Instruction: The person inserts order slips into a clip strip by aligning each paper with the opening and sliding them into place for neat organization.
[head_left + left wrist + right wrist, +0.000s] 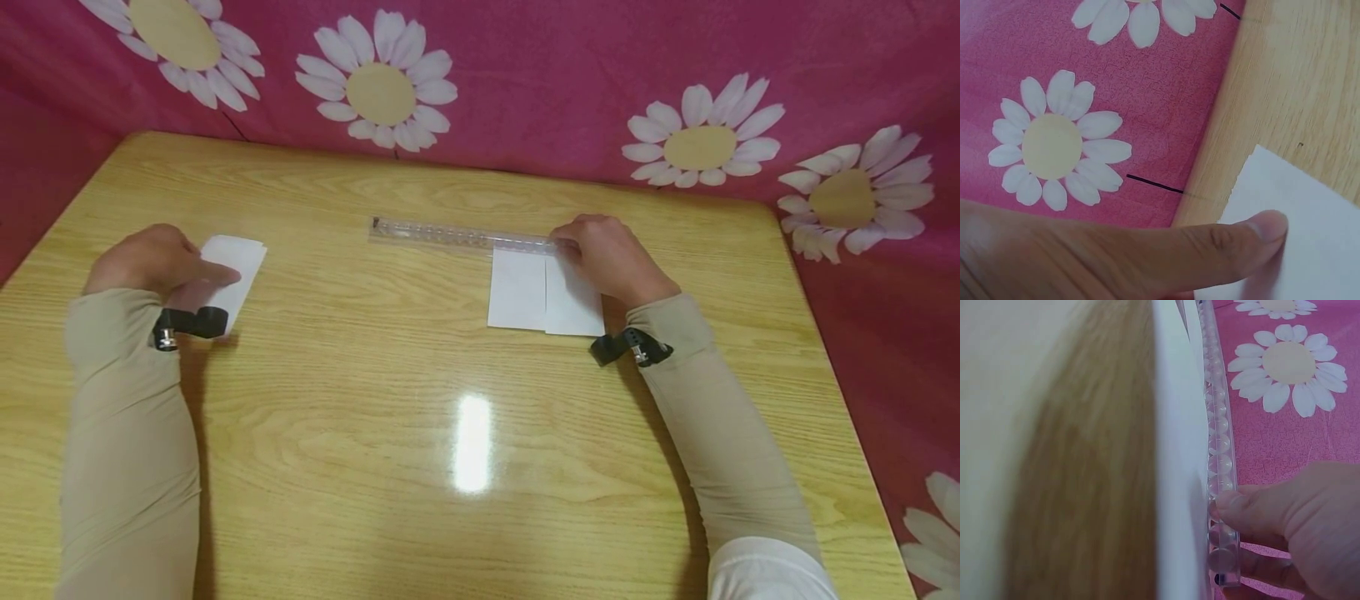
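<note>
My left hand (153, 260) holds a small white piece of paper (246, 260) at the table's left side, its thumb (1235, 244) lying across the sheet in the left wrist view. The fingers beneath that paper are hidden. Over on the right, my right hand (611, 258) pinches the right end of a long clear plastic strip (435, 234), ruler-like, with a row of round shapes along it (1219, 444). Two white paper pieces (517, 287) lie side by side against the strip's near edge, a thin gap between them. Whether the right fingers also hold the paper cannot be told.
A light wood-grain table (337, 375) carries everything, with a bright reflection near its middle. Behind it hangs a pink cloth (525, 83) with large white flowers. Each wrist wears a small black camera mount (191, 327).
</note>
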The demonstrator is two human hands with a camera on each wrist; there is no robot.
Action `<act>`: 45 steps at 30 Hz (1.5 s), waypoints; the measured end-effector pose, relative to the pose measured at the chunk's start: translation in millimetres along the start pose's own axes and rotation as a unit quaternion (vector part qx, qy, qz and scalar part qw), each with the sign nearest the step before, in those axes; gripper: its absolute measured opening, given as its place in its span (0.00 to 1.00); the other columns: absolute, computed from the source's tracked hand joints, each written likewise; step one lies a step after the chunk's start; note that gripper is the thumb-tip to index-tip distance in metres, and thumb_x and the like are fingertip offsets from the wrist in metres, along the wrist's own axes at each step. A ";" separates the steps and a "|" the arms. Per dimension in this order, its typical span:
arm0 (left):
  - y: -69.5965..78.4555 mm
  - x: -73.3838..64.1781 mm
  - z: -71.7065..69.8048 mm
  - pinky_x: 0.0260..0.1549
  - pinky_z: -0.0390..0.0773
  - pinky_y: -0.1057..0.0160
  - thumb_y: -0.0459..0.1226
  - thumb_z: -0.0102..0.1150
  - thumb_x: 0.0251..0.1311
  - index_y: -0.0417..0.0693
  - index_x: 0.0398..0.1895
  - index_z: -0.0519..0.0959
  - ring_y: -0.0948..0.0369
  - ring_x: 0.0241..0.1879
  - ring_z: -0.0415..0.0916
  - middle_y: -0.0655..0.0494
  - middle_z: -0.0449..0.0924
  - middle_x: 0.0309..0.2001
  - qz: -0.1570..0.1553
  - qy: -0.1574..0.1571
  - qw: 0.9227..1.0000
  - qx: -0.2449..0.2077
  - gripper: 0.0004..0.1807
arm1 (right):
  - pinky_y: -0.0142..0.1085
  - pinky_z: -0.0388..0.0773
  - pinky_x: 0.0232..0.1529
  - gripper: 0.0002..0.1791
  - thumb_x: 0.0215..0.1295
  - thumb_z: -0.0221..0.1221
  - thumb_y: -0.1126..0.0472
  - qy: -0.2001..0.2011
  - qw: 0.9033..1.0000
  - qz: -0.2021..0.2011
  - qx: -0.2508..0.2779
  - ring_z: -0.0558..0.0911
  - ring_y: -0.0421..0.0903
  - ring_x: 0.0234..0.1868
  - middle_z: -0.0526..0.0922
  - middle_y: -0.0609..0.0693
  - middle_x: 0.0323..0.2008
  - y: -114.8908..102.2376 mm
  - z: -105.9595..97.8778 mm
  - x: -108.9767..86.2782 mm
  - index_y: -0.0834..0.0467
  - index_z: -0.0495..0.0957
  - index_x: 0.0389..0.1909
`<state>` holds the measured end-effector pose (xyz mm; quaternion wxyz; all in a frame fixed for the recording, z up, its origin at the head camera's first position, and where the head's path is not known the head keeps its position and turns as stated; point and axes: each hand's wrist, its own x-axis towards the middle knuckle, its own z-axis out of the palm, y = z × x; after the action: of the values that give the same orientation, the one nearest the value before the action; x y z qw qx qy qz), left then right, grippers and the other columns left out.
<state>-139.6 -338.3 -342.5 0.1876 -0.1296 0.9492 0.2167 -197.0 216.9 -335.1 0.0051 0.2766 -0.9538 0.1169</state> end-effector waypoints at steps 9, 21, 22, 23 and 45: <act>34.7 -30.5 -8.5 0.37 0.70 0.50 0.61 0.63 0.64 0.36 0.57 0.63 0.40 0.48 0.64 0.35 0.69 0.47 -0.007 -0.002 1.000 0.015 0.40 | 0.50 0.82 0.54 0.13 0.73 0.58 0.69 -0.002 1.000 0.004 0.007 0.86 0.57 0.46 0.89 0.61 0.45 0.2 -0.2 0.1 0.62 0.86 0.54; 33.2 -23.2 -7.1 0.50 0.68 0.36 0.60 0.55 0.69 0.40 0.71 0.58 0.33 0.54 0.65 0.26 0.65 0.63 0.012 0.009 1.000 0.025 0.42 | 0.49 0.81 0.55 0.14 0.73 0.58 0.69 -0.005 1.000 0.012 0.009 0.86 0.56 0.46 0.89 0.61 0.45 -0.3 -0.7 0.4 0.61 0.85 0.55; 33.5 -23.3 -6.4 0.49 0.68 0.36 0.61 0.54 0.69 0.42 0.72 0.58 0.33 0.54 0.66 0.26 0.65 0.63 0.013 0.012 0.999 0.029 0.41 | 0.50 0.81 0.55 0.14 0.73 0.58 0.69 -0.006 1.000 0.011 0.009 0.86 0.56 0.46 0.89 0.61 0.45 -0.4 -0.8 0.4 0.61 0.85 0.55; 33.7 -23.4 -5.9 0.49 0.69 0.36 0.61 0.53 0.69 0.44 0.73 0.58 0.33 0.53 0.66 0.26 0.65 0.64 0.017 0.015 0.999 0.034 0.41 | 0.50 0.81 0.55 0.14 0.73 0.58 0.69 -0.006 1.000 0.011 0.009 0.86 0.57 0.47 0.89 0.61 0.45 -0.5 -0.8 0.4 0.61 0.85 0.55; 35.9 -18.5 -7.3 0.45 0.72 0.43 0.63 0.53 0.69 0.31 0.75 0.60 0.36 0.52 0.66 0.25 0.66 0.65 -0.007 0.025 1.000 0.013 0.49 | 0.51 0.81 0.56 0.14 0.74 0.57 0.70 -0.002 1.000 0.003 0.007 0.86 0.58 0.47 0.89 0.61 0.46 0.9 0.5 0.1 0.62 0.85 0.55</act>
<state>-137.0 -307.3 -315.7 0.1666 -0.1391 0.9556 0.1992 -197.4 217.4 -335.7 0.0010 0.2740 -0.9538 0.1233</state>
